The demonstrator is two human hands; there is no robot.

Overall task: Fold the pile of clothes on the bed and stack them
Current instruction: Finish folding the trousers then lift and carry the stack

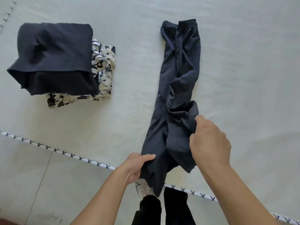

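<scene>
A pair of dark navy trousers [177,88] lies stretched out on the pale bed [243,62], running from the far side, where the waistband end sits, toward the near edge, where the leg ends hang just past the bed's edge. The fabric is twisted and rumpled along its middle, with the two legs lying roughly side by side and partly overlapping. The left hand [138,166] grips the near left leg end, thumb laid over the top of the cloth and fingers curled underneath it. The right hand [209,142] grasps a bunched fold on the right leg, a little farther from the near edge than the left hand, its fingers clenched into the gathered cloth. Well to the left on the bed sits a stack of folded clothes [65,67]: a dark navy garment [52,54] lies on top, a striped black-and-white piece [96,57] shows at its right side, and a cream piece with a black floral print [103,85] lies at the bottom, sticking out on the right and near sides. The bed's near edge carries a white piping with dark cross marks [65,153], running diagonally. Below it lies a pale tiled floor [32,184], where the person's dark-trousered legs [175,208] and a light shoe [142,190] show.
</scene>
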